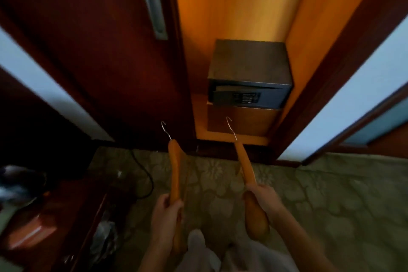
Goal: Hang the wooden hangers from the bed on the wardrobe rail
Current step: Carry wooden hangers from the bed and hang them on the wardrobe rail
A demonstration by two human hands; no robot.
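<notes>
The left hand [166,210] is closed around the lower part of one wooden hanger [174,174], fingers wrapped over its bar and arm; that hanger runs up and away from the grip, its metal hook [165,129] ending in front of the dark sliding door [99,62], just left of the door's edge; the right hand [263,197] is closed around a second wooden hanger [244,165] near its middle, the rounded end [257,218] sticking out below the fist toward the person, the shaft rising beyond the fist to a hook [230,127] that lies in front of the wooden base under the safe [249,75]; the two hangers are apart, with bare patterned carpet [309,205] between and to the right of them; past the right grip the wardrobe opening [231,6] stands clear above the safe, bounded by the door edge on the left and a dark frame [331,73] on the right; left of the left grip a black cable [143,174] crosses the carpet, and a dark cabinet [66,216] crowds the lower left; the wardrobe rail is out of view.
</notes>
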